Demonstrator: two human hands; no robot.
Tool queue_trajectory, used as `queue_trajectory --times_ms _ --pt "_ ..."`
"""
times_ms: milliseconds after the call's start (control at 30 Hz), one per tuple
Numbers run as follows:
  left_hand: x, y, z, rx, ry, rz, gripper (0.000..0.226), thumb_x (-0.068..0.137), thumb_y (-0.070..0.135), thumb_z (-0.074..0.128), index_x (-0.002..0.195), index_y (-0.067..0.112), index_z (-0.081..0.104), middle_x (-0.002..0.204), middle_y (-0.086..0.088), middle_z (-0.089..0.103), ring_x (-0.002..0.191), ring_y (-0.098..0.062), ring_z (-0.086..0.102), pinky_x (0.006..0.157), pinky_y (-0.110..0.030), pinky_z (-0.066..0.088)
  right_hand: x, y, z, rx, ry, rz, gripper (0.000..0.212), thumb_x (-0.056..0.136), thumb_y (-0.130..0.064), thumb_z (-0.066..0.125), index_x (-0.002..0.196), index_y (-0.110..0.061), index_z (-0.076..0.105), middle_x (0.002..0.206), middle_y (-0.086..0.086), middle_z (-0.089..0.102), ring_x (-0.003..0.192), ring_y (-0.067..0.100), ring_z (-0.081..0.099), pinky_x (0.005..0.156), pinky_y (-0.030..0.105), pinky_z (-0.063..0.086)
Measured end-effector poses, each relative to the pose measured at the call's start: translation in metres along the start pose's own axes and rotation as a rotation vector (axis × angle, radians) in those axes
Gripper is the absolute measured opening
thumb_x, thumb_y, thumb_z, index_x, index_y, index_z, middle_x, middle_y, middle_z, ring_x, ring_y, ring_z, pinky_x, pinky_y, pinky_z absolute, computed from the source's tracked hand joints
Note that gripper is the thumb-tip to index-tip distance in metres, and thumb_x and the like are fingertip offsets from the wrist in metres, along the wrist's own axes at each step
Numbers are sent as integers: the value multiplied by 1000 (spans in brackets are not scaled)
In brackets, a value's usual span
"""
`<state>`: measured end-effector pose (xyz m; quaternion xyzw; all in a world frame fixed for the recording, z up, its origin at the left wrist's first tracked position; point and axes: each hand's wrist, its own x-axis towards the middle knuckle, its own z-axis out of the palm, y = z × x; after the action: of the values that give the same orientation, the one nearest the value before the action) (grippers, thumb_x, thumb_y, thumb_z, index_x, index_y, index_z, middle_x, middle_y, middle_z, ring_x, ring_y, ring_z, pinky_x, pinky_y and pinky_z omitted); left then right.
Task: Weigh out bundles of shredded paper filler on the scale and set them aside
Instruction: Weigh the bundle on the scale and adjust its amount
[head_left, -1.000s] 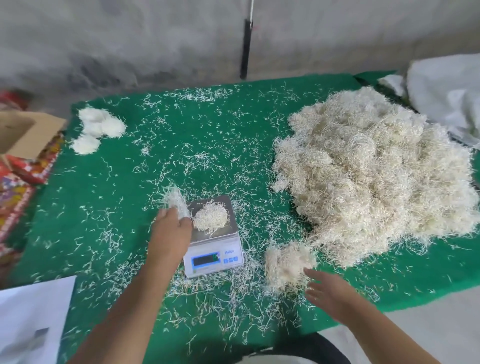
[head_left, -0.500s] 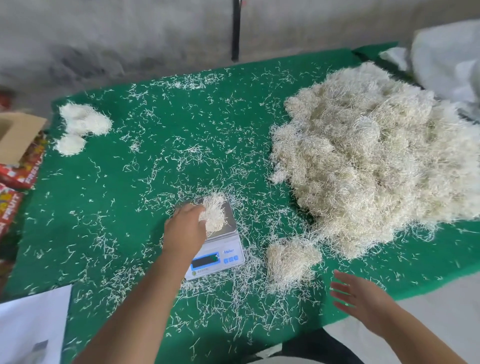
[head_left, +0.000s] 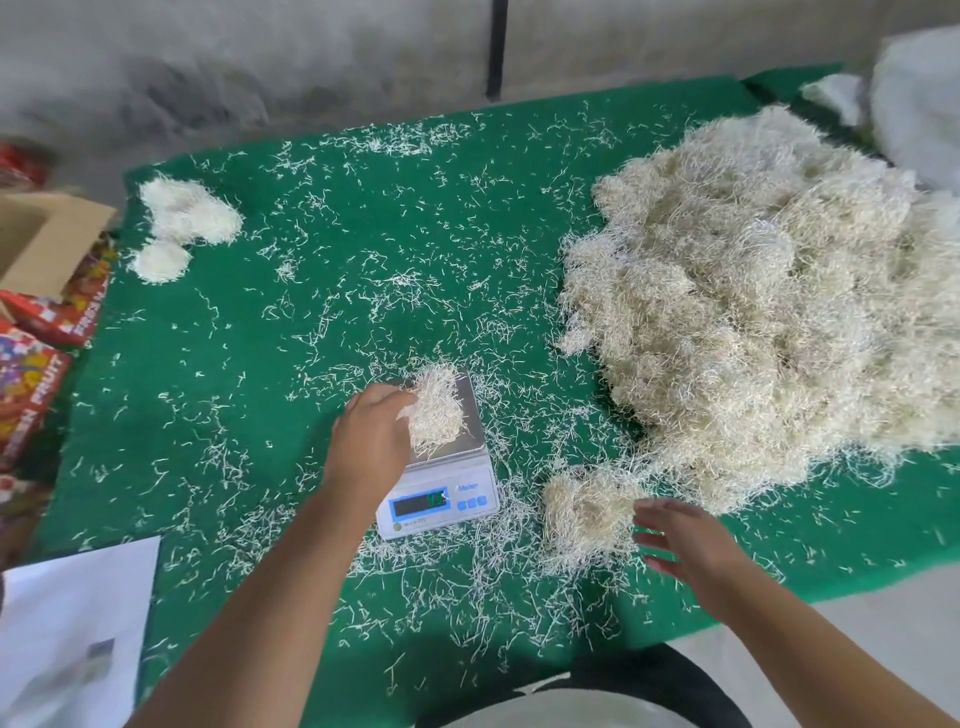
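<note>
A small white digital scale sits on the green table cover, its display lit. On its steel pan lies a bundle of shredded paper. My left hand rests against the bundle's left side, fingers curled into it. A small loose clump of filler lies right of the scale. My right hand hovers beside that clump, fingers spread, holding nothing. A big heap of shredded paper fills the right side. Weighed bundles sit at the far left corner.
Loose paper strands litter the whole cover. An open cardboard box and colourful cartons stand off the left edge. A white sheet lies at the near left, a white bag at the far right.
My left hand carried a pinch of filler from beside the scale onto the pan, joining it to the bundle there. My right hand drew back, then returned toward the small clump.
</note>
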<state>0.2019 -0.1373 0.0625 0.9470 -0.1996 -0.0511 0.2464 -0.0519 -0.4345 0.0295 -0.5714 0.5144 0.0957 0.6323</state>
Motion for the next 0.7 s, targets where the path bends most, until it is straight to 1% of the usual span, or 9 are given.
queue_trajectory --times_ms 133,233,300,367,467,500,567,633,700 --pt "1 4 -4 -26 -4 -19 41 100 4 57 136 20 66 140 2 58 123 -21 56 109 -46 46 0 -6 10 -51 -25 -22 13 104 -15 64 114 -16 71 118 6 73 109 27 70 86 41 60" --pt "0 8 -10 -51 4 -28 41 99 3 55 135 20 67 139 3 58 116 -21 59 105 -45 49 0 -6 14 -82 -31 -26 12 104 -16 64 113 -15 72 117 6 74 109 26 71 85 41 60" --pt "-3 9 -15 -67 23 -32 39 99 3 55 132 19 68 138 3 59 106 -25 63 100 -44 52 1 -6 14 -102 -27 -33 12 104 -16 65 113 -14 72 116 8 74 108 26 71 84 40 60" --pt "-9 9 -20 -86 81 -33 37 99 3 57 130 18 69 134 3 60 95 -28 63 92 -43 55 3 -7 13 -110 -19 -39 11 104 -15 64 112 -14 72 115 10 74 106 27 71 82 40 60" --pt "-19 6 -25 -114 178 -46 32 99 6 60 128 18 70 128 6 61 79 -30 58 78 -38 55 5 -9 13 -108 -13 -40 11 104 -13 63 112 -15 71 112 12 73 101 28 71 75 37 57" --pt "-22 5 -25 -125 201 -65 32 100 8 59 128 19 69 128 6 60 82 -30 60 78 -37 54 6 -10 13 -112 -15 -42 11 104 -13 63 112 -15 71 111 13 73 98 28 71 74 37 56" --pt "-29 3 -24 -136 225 -114 30 101 14 58 129 21 68 131 6 58 102 -25 63 90 -40 54 7 -10 13 -123 -22 -48 11 104 -14 63 111 -15 72 109 14 74 94 27 71 74 37 56" --pt "-32 -1 -21 -143 229 -153 30 101 21 58 130 22 65 136 4 56 118 -21 58 101 -44 50 9 -9 14 -127 -30 -52 11 104 -13 63 111 -13 71 108 14 74 92 26 71 74 38 56" --pt "-30 -5 -19 -153 232 -181 33 101 27 59 133 23 62 139 2 54 127 -20 52 107 -45 47 10 -9 15 -125 -35 -49 10 104 -13 63 110 -12 71 108 14 74 90 26 71 74 38 56"
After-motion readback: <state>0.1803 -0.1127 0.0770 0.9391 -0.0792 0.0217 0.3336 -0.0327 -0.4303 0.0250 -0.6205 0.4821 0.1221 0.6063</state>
